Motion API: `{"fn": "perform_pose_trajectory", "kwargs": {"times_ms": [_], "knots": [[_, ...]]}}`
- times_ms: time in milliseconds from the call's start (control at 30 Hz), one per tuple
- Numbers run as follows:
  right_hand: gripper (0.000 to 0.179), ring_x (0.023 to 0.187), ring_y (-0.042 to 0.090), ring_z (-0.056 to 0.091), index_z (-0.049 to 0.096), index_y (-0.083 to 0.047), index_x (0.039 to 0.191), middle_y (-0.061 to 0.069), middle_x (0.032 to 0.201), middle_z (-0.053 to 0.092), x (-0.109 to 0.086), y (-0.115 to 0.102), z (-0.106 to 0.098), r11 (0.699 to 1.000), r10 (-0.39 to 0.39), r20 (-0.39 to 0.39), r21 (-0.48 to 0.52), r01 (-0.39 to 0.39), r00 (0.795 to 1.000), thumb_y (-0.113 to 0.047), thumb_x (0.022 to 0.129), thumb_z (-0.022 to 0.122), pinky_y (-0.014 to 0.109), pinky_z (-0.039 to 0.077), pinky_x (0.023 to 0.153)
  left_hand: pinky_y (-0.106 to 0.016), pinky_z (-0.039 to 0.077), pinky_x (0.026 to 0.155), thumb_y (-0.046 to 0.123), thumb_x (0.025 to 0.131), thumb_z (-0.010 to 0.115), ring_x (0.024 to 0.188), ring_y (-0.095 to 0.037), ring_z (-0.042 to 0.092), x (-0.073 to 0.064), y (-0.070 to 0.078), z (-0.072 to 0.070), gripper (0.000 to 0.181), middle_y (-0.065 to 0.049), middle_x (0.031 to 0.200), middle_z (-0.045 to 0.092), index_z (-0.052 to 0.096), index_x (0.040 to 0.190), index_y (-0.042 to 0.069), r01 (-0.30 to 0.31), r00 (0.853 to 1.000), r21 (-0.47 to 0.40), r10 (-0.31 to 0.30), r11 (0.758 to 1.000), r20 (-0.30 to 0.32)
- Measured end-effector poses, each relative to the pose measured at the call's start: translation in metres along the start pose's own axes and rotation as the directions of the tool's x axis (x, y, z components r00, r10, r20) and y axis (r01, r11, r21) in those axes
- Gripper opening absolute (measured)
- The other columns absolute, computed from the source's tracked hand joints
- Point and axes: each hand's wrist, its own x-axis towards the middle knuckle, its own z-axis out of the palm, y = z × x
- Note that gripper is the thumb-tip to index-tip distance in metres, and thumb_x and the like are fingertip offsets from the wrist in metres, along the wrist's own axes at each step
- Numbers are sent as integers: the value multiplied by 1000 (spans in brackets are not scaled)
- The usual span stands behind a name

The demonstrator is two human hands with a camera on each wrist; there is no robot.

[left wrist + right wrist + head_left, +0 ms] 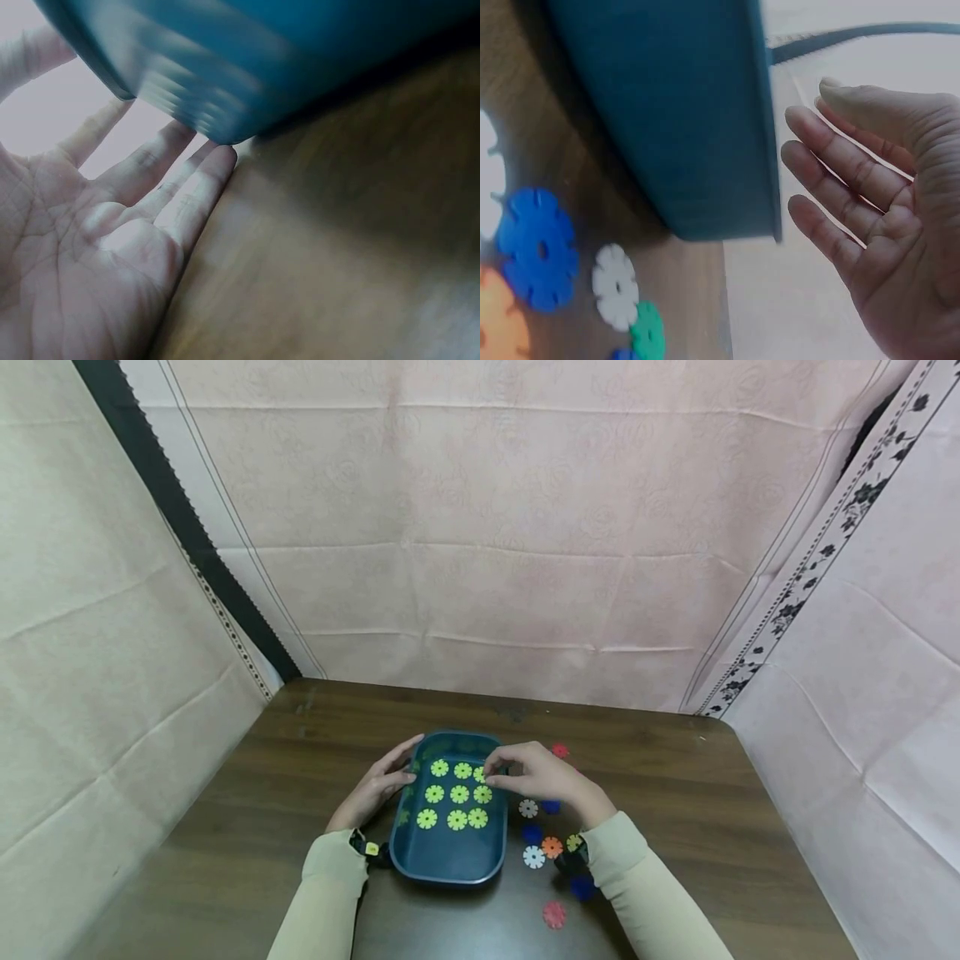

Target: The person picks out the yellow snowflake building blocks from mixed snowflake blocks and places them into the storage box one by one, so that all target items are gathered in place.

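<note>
A dark blue-green tray [447, 860] stands on the table, holding yellow notched plastic discs [459, 794] in three rows of three. My left hand [378, 789] is at the tray's left side, thumb by the rim; the left wrist view shows its long fingers [184, 202] extended against the outer wall. Over the tray's right edge, my right hand [536, 770] has its fingertips right at the far-right yellow disc, partly covering it. In the right wrist view that hand's fingers [847, 176] are loosely bent, thumb close to the index finger, nothing visible between them.
Loose notched discs lie right of the tray, around and under my right forearm: white [534, 857], orange [552, 847], blue [582, 887], red [554, 915] and a yellow one by the wrist. A green disc [649, 330] shows in the right wrist view. Cloth-covered walls [480, 593] border the table.
</note>
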Motion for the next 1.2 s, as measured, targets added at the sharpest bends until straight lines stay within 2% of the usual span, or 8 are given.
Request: {"fn": "perform_pose_trajectory", "kwargs": {"times_ms": [133, 233, 367, 567, 933, 1200], "knots": [[15, 99, 14, 67, 71, -18, 110, -9, 104, 72, -15, 2, -7, 995, 35, -50, 93, -30, 998, -27, 99, 67, 40, 55, 87, -59, 31, 112, 15, 99, 57, 143, -37, 36, -1, 0, 0, 62, -11, 158, 36, 37, 156, 33, -5, 1000, -3, 5, 1000, 4], [20, 100, 14, 67, 72, -12, 111, -8, 104, 72, -26, 5, -11, 993, 55, -91, 108, -45, 994, -27, 99, 67, 44, 54, 89, -58, 32, 112, 15, 99, 57, 141, -37, 38, 0, 0, 0, 62, -11, 157, 37, 37, 156, 33, -10, 1000, -6, 10, 1000, 3], [18, 100, 13, 66, 72, -16, 110, -10, 103, 71, -41, 10, -15, 990, 98, -139, 112, -82, 985, -29, 98, 67, 44, 54, 88, -57, 34, 111, 13, 100, 56, 139, -37, 41, 0, 0, 0, 62, -10, 157, 37, 37, 156, 33, -5, 1000, -5, 5, 1000, 4], [11, 99, 17, 66, 72, -21, 108, -5, 105, 71, -61, 17, -17, 983, 125, -189, 157, -96, 974, -24, 98, 69, 44, 55, 89, -56, 35, 110, 11, 100, 54, 138, -37, 41, 0, 0, 0, 62, -10, 157, 37, 37, 156, 33, -5, 1000, -4, 5, 1000, 9], [14, 95, 22, 65, 72, -12, 110, 1, 104, 71, -72, 21, -20, 971, 177, -206, 197, -136, 962, -15, 96, 70, 39, 56, 85, -58, 33, 111, 11, 100, 54, 141, -36, 39, 0, 0, 0, 62, -9, 157, 37, 37, 156, 33, -8, 1000, -4, 8, 1000, 9], [10, 93, 19, 65, 72, -20, 106, -5, 100, 71, -81, 22, -23, 976, 183, -226, 159, -149, 957, -21, 96, 70, 35, 55, 83, -59, 31, 112, 13, 100, 55, 142, -36, 38, -1, 0, 1, 62, -9, 157, 37, 37, 156, 33, -10, 1000, -2, 10, 1000, 4]]}}
